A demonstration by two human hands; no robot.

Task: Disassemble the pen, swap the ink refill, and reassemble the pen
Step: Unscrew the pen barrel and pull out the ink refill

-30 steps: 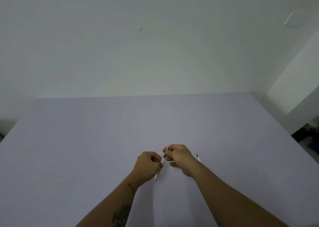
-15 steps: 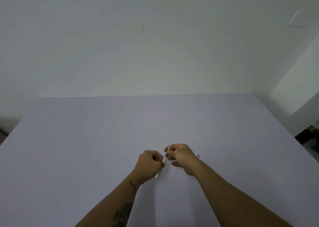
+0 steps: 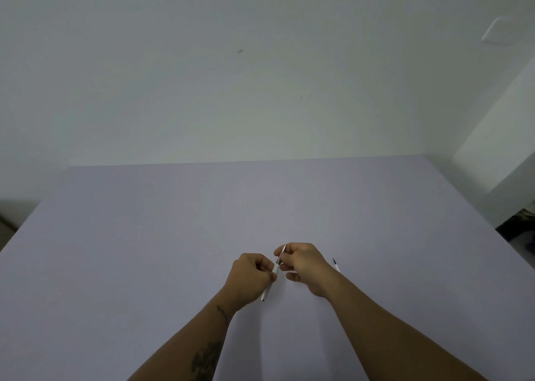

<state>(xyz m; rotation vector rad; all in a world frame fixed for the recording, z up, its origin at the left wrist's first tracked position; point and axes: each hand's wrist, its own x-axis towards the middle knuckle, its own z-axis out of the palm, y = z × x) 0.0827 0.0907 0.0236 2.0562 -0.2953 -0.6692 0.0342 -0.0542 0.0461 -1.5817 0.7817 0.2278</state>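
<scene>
The left hand (image 3: 250,279) and right hand (image 3: 304,265) each hold a closed grip on the pen (image 3: 275,270) above the table (image 3: 144,236). A spare refill (image 3: 335,263) lies at 3 o'clock.

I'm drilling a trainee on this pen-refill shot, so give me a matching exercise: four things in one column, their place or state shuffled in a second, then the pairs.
Things:
1. left hand
2. right hand
3. spare refill
4. table

Place or state:
A. lies on the table, partly hidden behind the right wrist
B. grips the white pen barrel
C. lilac surface under everything
D. pinches the pen's metal end

Pairs: 1-B, 2-D, 3-A, 4-C
</scene>
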